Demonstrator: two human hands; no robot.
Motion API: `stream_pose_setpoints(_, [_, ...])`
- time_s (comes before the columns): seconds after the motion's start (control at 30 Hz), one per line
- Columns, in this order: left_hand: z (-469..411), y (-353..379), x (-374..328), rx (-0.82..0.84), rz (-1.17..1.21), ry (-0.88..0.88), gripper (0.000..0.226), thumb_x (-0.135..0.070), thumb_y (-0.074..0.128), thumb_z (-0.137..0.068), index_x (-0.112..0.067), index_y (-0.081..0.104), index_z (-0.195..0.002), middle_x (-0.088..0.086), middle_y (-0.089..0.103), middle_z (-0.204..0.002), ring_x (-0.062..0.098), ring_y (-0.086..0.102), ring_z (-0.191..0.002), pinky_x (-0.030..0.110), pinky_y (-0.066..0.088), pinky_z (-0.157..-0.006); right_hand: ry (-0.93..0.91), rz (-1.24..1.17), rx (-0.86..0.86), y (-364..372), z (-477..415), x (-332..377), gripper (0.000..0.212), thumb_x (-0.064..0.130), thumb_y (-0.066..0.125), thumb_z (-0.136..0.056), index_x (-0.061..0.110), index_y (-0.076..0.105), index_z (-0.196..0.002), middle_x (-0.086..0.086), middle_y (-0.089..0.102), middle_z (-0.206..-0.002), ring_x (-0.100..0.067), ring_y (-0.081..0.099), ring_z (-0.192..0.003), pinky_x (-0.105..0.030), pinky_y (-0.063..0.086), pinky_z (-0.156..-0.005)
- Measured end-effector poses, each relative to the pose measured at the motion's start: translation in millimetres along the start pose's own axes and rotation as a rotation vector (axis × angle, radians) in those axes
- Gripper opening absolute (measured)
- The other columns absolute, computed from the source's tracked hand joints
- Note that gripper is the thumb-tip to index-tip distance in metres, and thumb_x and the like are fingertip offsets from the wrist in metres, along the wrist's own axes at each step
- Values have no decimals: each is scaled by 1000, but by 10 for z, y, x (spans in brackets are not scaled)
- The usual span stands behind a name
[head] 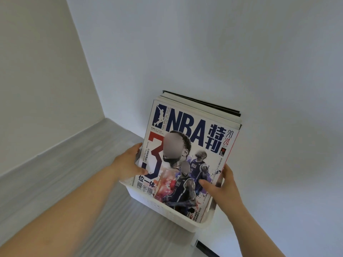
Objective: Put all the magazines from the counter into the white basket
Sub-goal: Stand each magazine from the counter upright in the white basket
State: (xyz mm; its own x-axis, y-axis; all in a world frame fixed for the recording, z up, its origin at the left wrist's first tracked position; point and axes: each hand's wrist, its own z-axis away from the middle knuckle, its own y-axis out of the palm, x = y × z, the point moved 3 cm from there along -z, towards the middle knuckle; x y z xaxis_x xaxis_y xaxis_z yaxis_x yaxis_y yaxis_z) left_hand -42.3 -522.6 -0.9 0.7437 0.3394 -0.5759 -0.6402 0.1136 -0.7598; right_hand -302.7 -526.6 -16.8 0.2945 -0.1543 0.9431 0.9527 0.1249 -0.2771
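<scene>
A stack of magazines stands tilted in the white basket, leaning back against the wall. The front one is an NBA magazine with a large red and blue "3" on its cover. My left hand grips the stack's left edge, thumb on the cover. My right hand grips the right edge, thumb pressed on the cover. Several more magazines sit behind the front one, the rearmost with a dark cover. The basket rests on the grey counter.
White walls meet in a corner at the left. The counter's right edge shows a dark strip just below the basket. Bare counter surface stretches to the left and front of the basket.
</scene>
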Motion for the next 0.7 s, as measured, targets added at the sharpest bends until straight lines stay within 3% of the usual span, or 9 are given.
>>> stream_pose_setpoints(0.13, [-98, 60, -103, 45, 60, 1, 95, -6, 75, -65, -19, 15, -138, 5, 53, -129, 24, 53, -111, 38, 43, -97, -71, 108, 101, 51, -96, 48, 73, 13, 79, -62, 21, 37, -121, -7, 50, -127, -25, 52, -113, -50, 48, -93])
stream_pose_setpoints(0.23, [-114, 68, -69, 62, 125, -13, 103, -5, 74, -66, -20, 6, -141, 6, 51, -132, 19, 55, -102, 34, 44, -90, -4, 19, 24, 93, -45, -72, 88, 15, 79, -62, 19, 28, -133, -9, 41, -136, -29, 44, -124, -54, 41, -101])
stream_pose_setpoints(0.27, [-105, 68, -27, 55, 144, -47, 100, -6, 73, -68, -20, 7, -142, 7, 49, -135, 21, 56, -106, 36, 45, -91, 61, -73, -5, 101, 0, -142, 93, 16, 77, -65, 21, 19, -138, -9, 36, -142, -29, 41, -127, -52, 38, -104])
stream_pose_setpoints(0.33, [-55, 60, 104, 8, 178, -143, 76, -8, 70, -72, -15, 29, -136, 9, 55, -129, 25, 57, -105, 38, 45, -88, 148, -225, -46, 140, 131, -276, 92, 17, 71, -72, 23, 11, -141, -6, 31, -147, -28, 38, -129, -48, 35, -104])
stream_pose_setpoints(0.4, [24, 91, 262, -38, 390, -213, 36, -8, 66, -76, -10, 57, -110, 11, 67, -104, 27, 60, -91, 31, 45, -76, 199, -307, -38, 226, 300, -356, 78, 17, 66, -78, 23, 18, -140, -6, 38, -143, -27, 43, -123, -47, 35, -103])
stream_pose_setpoints(0.47, [129, 202, 390, -118, 763, -237, 13, -4, 60, -80, -6, 64, -92, 9, 74, -81, 28, 62, -81, 31, 44, -67, 228, -353, -54, 342, 464, -365, 62, 13, 59, -83, 24, 29, -135, -4, 48, -131, -22, 47, -111, -44, 37, -101])
stream_pose_setpoints(0.57, [212, 396, 441, -287, 1142, -306, 12, -6, 52, -85, -5, 59, -94, 3, 70, -69, 21, 59, -72, 31, 45, -64, 241, -412, -166, 468, 581, -331, 51, 5, 46, -88, 27, 34, -133, 1, 48, -115, -17, 43, -103, -36, 36, -95])
stream_pose_setpoints(0.63, [230, 455, 400, -335, 1195, -322, 14, -8, 45, -89, -7, 59, -94, 3, 67, -71, 19, 59, -71, 31, 45, -62, 249, -433, -218, 494, 598, -318, 49, 2, 41, -89, 27, 37, -131, 0, 48, -117, -17, 41, -105, -37, 34, -97])
stream_pose_setpoints(0.7, [218, 450, 376, -327, 1201, -304, 19, -8, 43, -90, -9, 61, -87, -2, 71, -58, 17, 61, -67, 30, 47, -57, 250, -453, -245, 492, 592, -308, 48, 1, 39, -89, 27, 39, -129, 0, 48, -117, -18, 42, -106, -34, 33, -94])
